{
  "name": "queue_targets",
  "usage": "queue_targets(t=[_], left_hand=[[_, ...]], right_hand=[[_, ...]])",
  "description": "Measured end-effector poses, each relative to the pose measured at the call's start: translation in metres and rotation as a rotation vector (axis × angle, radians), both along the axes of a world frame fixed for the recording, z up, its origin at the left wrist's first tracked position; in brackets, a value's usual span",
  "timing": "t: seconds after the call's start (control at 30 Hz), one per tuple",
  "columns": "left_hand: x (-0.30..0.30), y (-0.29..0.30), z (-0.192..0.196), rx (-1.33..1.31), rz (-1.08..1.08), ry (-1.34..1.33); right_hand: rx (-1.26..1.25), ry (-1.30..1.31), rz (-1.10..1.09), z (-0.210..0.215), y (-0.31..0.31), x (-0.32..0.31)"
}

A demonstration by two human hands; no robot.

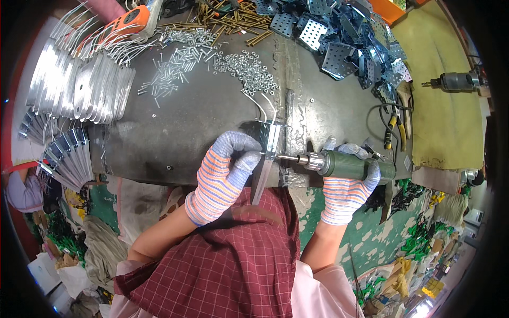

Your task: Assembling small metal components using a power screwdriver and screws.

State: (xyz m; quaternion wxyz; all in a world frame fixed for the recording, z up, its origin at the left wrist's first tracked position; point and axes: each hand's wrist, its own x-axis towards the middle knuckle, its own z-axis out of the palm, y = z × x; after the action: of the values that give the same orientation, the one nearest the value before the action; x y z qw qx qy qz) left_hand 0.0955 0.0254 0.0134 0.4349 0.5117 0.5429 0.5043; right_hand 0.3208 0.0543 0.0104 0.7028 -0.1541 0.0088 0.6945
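At the frame's centre stands a narrow, shiny silver metal piece (262,177), two pale wires (272,107) curling from its top. The gloved left hand (221,177) pinches its edge; the gloved right hand (347,193) grips a green power screwdriver (343,165), partly hiding its rear. Whether the bit (289,158) touches is unclear.

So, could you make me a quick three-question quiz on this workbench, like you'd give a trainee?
1. What does the person's right grip hold?
2. True or false: the tool's bit points away from the metal piece.
3. Which items lie right beside the loose silver screws?
A) yellow-handled pliers
B) metal nuts
C) stacked silver strips

Key:
1. A green driver tool.
2. False; it points toward the piece.
3. B, the metal nuts.
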Motion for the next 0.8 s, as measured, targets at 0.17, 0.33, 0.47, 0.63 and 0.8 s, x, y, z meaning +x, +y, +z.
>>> queue_targets(t=[0.17, 0.33, 0.47, 0.63, 0.8], left_hand=[[0.0012, -0.0009, 0.0022, -0.014, 0.012, -0.034], [0.0029, 0.0001, 0.007, -0.009, 0.034, -0.007], [0.0035, 0.0005, 0.0033, 0.028, 0.04, -0.01], [0.0023, 0.0019, -0.0003, 0.032, -0.003, -0.04], [0.0045, 0.0037, -0.0014, 0.149, -0.058, 0.021]], right_hand=[[-0.016, -0.032, -0.031, 0.0004, -0.0024, -0.0015], [0.001, 0.002, -0.02, 0.0008, -0.002, -0.0037], [-0.016, 0.011, -0.016, 0.0034, 0.0003, -0.0043], [-0.03, 0.053, -0.012, 0.0023, 0.0023, -0.0046], [0.024, 0.02, -0.017, 0.0004, 0.0007, 0.0014]])
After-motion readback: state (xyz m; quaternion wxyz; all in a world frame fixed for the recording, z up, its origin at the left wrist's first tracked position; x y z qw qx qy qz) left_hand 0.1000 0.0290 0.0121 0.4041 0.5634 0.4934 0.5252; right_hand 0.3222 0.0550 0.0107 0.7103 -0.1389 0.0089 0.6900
